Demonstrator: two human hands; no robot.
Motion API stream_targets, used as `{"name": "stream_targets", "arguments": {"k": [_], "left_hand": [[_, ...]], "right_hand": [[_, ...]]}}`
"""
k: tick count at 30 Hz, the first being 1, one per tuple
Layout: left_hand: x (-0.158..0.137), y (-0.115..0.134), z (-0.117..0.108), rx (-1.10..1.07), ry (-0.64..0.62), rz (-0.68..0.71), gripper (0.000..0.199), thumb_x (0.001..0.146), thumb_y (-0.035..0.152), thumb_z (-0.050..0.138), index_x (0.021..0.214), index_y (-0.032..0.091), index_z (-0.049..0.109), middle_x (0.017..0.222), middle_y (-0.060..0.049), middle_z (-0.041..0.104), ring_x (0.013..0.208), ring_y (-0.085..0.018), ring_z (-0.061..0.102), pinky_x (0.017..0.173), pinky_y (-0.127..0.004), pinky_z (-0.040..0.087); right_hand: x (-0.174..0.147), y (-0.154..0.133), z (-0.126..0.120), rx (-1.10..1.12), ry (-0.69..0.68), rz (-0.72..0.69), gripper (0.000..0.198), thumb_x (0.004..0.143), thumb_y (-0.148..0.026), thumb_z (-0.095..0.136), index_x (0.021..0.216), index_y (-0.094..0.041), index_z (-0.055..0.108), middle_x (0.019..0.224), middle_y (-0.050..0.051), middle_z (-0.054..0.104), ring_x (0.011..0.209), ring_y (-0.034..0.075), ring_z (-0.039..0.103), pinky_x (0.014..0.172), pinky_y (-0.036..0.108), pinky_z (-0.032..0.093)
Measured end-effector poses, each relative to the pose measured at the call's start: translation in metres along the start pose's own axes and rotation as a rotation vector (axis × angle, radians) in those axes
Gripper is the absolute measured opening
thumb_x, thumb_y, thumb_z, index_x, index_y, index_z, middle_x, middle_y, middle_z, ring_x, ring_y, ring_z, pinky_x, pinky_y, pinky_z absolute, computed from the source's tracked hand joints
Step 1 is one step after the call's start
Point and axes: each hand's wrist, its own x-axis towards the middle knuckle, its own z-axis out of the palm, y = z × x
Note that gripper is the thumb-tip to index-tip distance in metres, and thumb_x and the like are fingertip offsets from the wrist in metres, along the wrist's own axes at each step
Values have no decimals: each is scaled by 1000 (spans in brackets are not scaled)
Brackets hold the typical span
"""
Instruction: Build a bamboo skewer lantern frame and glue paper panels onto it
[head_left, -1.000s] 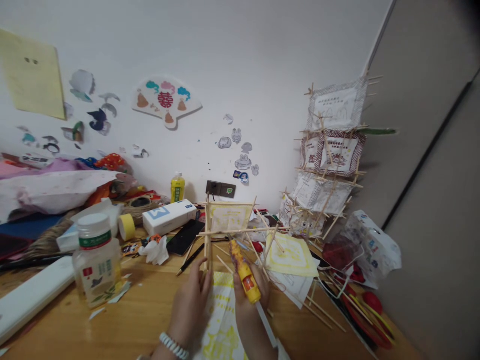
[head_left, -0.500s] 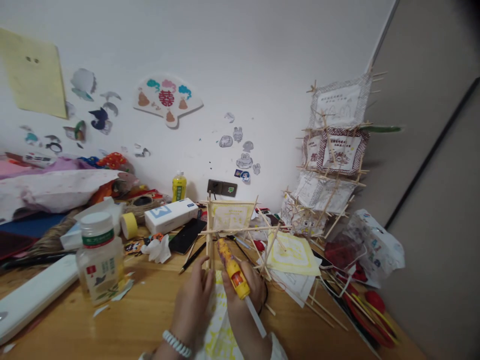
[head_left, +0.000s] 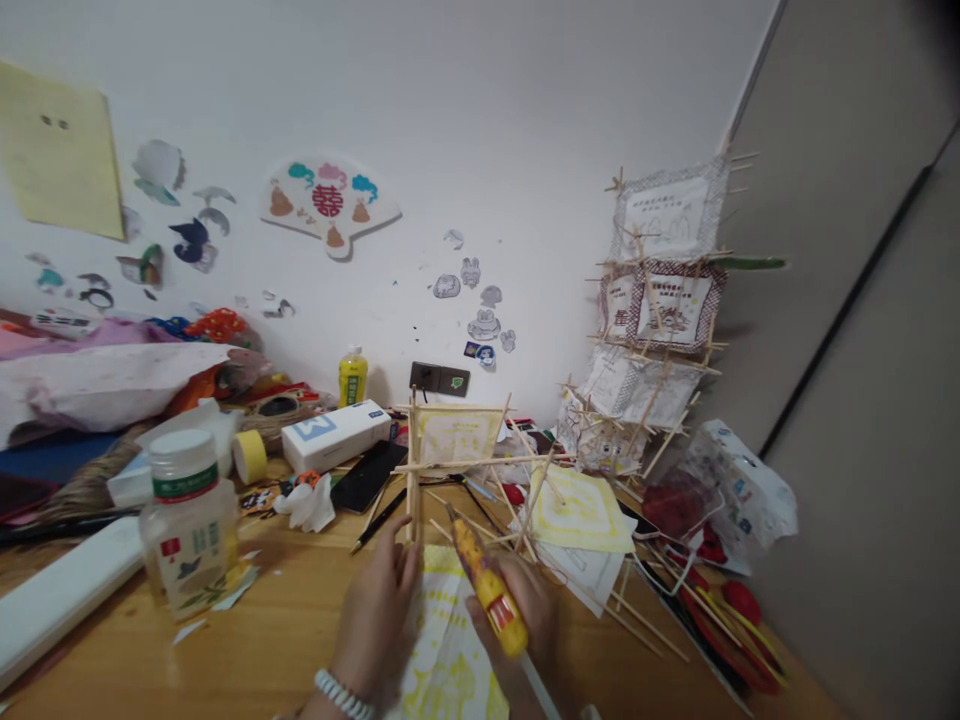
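since earlier: glue tube (head_left: 489, 583) has dropped lower and nearer in the right hand, its tip now below the crossbar of the stick frame; left hand has hardly shifted.
left hand (head_left: 373, 612): fingers pressed together round the upright of the stick frame (head_left: 450, 460), pinching it low down, just above the yellow printed sheet (head_left: 442, 650).
right hand (head_left: 525, 625): closed round the glue tube, tube tilted, nozzle pointing up toward the frame's lower sticks.
doing it well: my judgement is that the upright wants a firm, steady pinch while the nozzle meets a joint, with little glue, since the sticks look light and likely to twist.
near room: bare wood of the table (head_left: 285, 640) to the left of the wrist gives room; plastic bottle (head_left: 189, 520) stands well apart.
right side: loose sticks (head_left: 645, 625) and a paper square (head_left: 579, 510) lie close, easy to snag.
far edge: phone (head_left: 369, 474), white box (head_left: 336, 434) and yellow tape roll (head_left: 251, 455) crowd the wall side.
corner: tall stack of finished frames (head_left: 660, 310) leans by the wall, near the table's right edge.
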Motion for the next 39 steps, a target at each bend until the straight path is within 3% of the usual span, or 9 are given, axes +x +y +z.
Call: {"name": "stream_targets", "arguments": {"k": [3, 5, 7, 12, 18, 25, 29, 33, 39], "left_hand": [[0, -1, -1, -14, 15, 7, 49, 83, 49, 35, 117, 17, 48, 52, 6, 50, 47, -17, 54, 46, -26, 40], [1, -2, -3, -10, 19, 7, 50, 83, 50, 35, 117, 16, 48, 52, 5, 51, 47, -18, 55, 46, -27, 41], [2, -2, -4, -3, 14, 4, 51, 82, 51, 36, 116, 16, 49, 53, 3, 55, 50, -19, 58, 49, -28, 43], [3, -1, -7, -41, 10, -26, 45, 80, 54, 40, 104, 19, 53, 62, -1, 65, 59, -21, 64, 54, -29, 47], [5, -3, -6, -59, 15, 5, 35, 77, 55, 44, 75, 22, 53, 62, -1, 65, 56, -19, 62, 52, -27, 47], [0, 10, -11, -185, -3, 111, 39, 79, 58, 46, 74, 20, 56, 65, -1, 63, 60, -17, 60, 55, -27, 49], [-6, 14, -12, -209, -27, 142, 40, 78, 59, 48, 73, 21, 58, 65, -1, 63, 59, -16, 60, 54, -26, 49], [-8, 14, -8, -218, -63, 149, 43, 77, 62, 48, 72, 21, 59, 64, -1, 63, 59, -16, 60, 54, -25, 50], [-6, 15, -7, -213, -85, 147, 46, 75, 66, 48, 71, 21, 59, 63, -1, 63, 58, -16, 59, 53, -25, 50]], "right_hand": [[-12, 27, -24, -104, 25, -118, 46, 88, -59, 36, 88, -20, 62, 73, 7, 66, 63, 20, 63, 55, 28, 46], [-20, 46, -40, -206, 46, -114, 43, 89, -56, 37, 93, -21, 62, 76, 7, 67, 64, 20, 64, 55, 28, 46], [-26, 66, -52, -272, 66, -22, 37, 89, -52, 39, 91, -21, 58, 76, 6, 65, 66, 20, 63, 57, 28, 46], [-35, 109, -68, -548, 11, 384, 20, 83, -36, 46, 90, -19, 52, 82, 10, 58, 76, 27, 58, 64, 35, 45], [-29, 142, -67, -866, -109, 572, 18, 75, -24, 53, 89, -12, 55, 84, 15, 57, 81, 29, 57, 70, 33, 43], [-23, 151, -71, -936, -131, 648, 28, 73, -22, 58, 94, -3, 59, 85, 21, 61, 82, 32, 57, 72, 36, 41], [-32, 143, -84, -1018, -100, 683, 35, 77, -29, 58, 98, -1, 58, 85, 21, 61, 81, 32, 58, 70, 34, 41], [-48, 136, -89, -1126, -125, 729, 35, 81, -36, 54, 91, -3, 59, 80, 20, 61, 72, 29, 59, 63, 32, 41], [-57, 134, -92, -1132, -78, 644, 46, 84, -45, 46, 88, -2, 61, 76, 22, 59, 70, 31, 58, 62, 37, 42]]}}
